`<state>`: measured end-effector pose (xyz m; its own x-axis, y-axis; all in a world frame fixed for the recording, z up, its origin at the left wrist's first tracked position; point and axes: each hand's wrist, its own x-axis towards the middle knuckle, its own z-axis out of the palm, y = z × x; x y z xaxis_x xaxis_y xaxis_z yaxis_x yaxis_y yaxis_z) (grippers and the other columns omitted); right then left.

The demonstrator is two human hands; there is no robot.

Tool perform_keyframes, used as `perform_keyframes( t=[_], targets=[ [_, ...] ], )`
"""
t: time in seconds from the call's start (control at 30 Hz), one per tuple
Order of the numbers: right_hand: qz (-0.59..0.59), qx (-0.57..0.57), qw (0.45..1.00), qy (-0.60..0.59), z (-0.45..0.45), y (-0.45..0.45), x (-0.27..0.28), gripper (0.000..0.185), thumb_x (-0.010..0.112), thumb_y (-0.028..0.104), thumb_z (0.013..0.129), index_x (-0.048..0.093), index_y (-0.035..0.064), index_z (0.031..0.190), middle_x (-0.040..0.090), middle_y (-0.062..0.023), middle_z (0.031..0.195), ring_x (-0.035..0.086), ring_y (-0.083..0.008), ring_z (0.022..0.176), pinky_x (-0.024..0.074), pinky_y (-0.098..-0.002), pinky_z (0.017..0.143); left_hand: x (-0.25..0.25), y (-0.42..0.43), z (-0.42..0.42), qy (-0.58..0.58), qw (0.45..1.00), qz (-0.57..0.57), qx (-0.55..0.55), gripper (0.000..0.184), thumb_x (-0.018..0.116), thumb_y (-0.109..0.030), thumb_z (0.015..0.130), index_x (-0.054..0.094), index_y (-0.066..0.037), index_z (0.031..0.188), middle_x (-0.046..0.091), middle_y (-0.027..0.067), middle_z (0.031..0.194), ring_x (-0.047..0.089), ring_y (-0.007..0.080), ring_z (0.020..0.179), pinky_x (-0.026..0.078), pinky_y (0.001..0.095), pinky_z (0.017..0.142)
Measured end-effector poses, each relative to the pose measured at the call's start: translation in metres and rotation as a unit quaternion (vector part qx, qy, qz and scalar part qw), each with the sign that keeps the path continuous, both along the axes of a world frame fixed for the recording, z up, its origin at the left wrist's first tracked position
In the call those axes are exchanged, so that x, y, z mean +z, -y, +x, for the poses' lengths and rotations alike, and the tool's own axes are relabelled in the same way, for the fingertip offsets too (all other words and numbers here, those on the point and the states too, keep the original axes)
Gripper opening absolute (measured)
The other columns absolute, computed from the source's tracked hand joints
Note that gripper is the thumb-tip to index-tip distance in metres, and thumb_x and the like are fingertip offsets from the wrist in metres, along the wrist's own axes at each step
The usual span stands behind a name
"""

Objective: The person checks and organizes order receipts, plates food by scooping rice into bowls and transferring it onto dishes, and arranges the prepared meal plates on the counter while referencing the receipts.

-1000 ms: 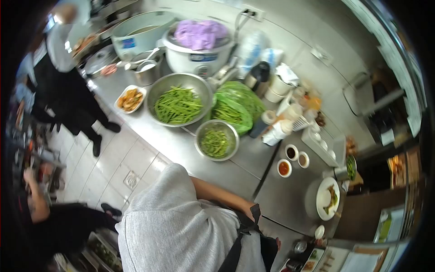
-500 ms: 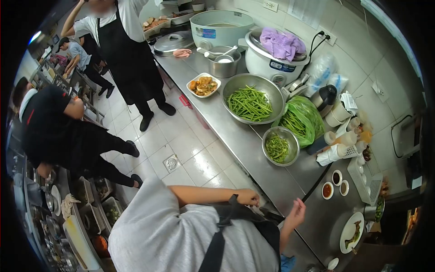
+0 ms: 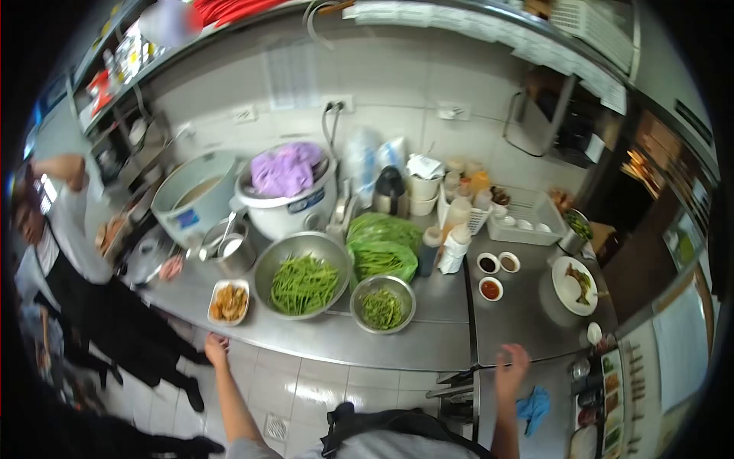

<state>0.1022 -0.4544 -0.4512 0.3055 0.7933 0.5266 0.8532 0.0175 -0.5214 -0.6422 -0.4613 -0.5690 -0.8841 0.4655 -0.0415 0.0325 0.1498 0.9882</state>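
Note:
My left hand (image 3: 217,349) reaches out at the counter's front edge, just below a white square bowl (image 3: 215,313) of orange-brown food. Its fingers look loosely bent and I see nothing in them. My right hand (image 3: 512,362) is raised near the counter edge on the right, slightly blurred, with fingers apart and nothing held. Green beans fill a large steel bowl (image 3: 264,277). Beside it are a smaller steel bowl (image 3: 411,307) of cut green beans and a green plastic bag (image 3: 388,232) with more beans.
A purple cloth (image 3: 287,170) lies on a white rice cooker (image 3: 284,217). Sauce cups (image 3: 491,289) and an oval plate (image 3: 564,294) with food stand at right. A blue cloth (image 3: 534,409) lies lower right. A person in a black apron (image 3: 99,321) stands at left.
The view has swung round to face the counter and wall. My left hand has gone from near my waist out to the left towards the white bowl; my right hand stays raised at right.

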Motion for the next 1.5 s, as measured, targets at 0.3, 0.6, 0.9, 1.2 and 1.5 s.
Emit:
perform_keyframes(
  t=[0.3, 0.6, 0.9, 1.2, 1.5],
  targets=[
    [-0.293, -0.299, 0.906, 0.061, 0.059, 0.093, -0.082, 0.065, 0.063, 0.042, 0.076, 0.046, 0.0116, 0.132, 0.033, -0.0212, 0.142, 0.023, -0.0402, 0.134, 0.0213, -0.0540, 0.106, 0.014, -0.051, -0.106, -0.008, 0.985, -0.102, -0.137, 0.040, 0.051, -0.037, 0.091, 0.061, 0.001, 0.083, 0.055, 0.0076, 0.057, 0.054, 0.0163, 0.044, 0.041, 0.0275, 0.037],
    [-0.313, -0.404, 0.859, -0.002, 0.006, 0.095, -0.058, 0.066, 0.065, 0.042, 0.074, 0.047, 0.0147, 0.131, 0.038, -0.0203, 0.137, 0.034, -0.0436, 0.124, 0.0333, -0.0541, 0.099, 0.017, -0.030, -0.086, 0.062, 0.955, -0.079, -0.279, 0.046, 0.035, -0.027, 0.094, 0.031, -0.005, 0.134, 0.058, 0.0117, 0.070, 0.060, 0.0201, 0.053, 0.051, 0.0310, 0.043],
    [-0.188, -0.430, 0.881, 0.059, -0.016, 0.109, -0.085, 0.060, 0.069, 0.032, 0.067, 0.055, 0.0121, 0.121, 0.051, -0.0179, 0.121, 0.046, -0.0382, 0.112, 0.0426, -0.0489, 0.089, 0.008, -0.046, -0.089, 0.089, 0.933, -0.075, -0.341, 0.063, 0.036, -0.058, 0.091, 0.044, 0.002, 0.104, 0.060, 0.0133, 0.069, 0.060, 0.0210, 0.046, 0.045, 0.0287, 0.035],
    [0.004, -0.142, 0.836, -0.530, -0.112, 0.068, -0.101, 0.041, 0.055, 0.016, 0.083, 0.049, 0.0004, 0.120, 0.061, -0.0095, 0.097, 0.060, -0.0176, 0.084, 0.0501, -0.0317, 0.074, 0.099, -0.006, -0.044, 0.067, 0.965, -0.030, -0.250, 0.041, 0.033, -0.034, 0.096, 0.041, 0.005, 0.105, 0.058, 0.0160, 0.064, 0.058, 0.0216, 0.045, 0.052, 0.0322, 0.040],
    [-0.048, 0.182, 0.599, -0.778, -0.349, 0.004, -0.028, 0.041, 0.049, 0.014, 0.088, 0.043, 0.0075, 0.128, 0.055, -0.0079, 0.115, 0.052, -0.0178, 0.108, 0.0430, -0.0347, 0.092, 0.144, -0.028, 0.124, 0.198, 0.850, -0.043, -0.487, 0.049, 0.039, -0.033, 0.092, 0.035, 0.006, 0.121, 0.058, 0.0239, 0.091, 0.065, 0.0267, 0.062, 0.058, 0.0363, 0.050]
  ],
)
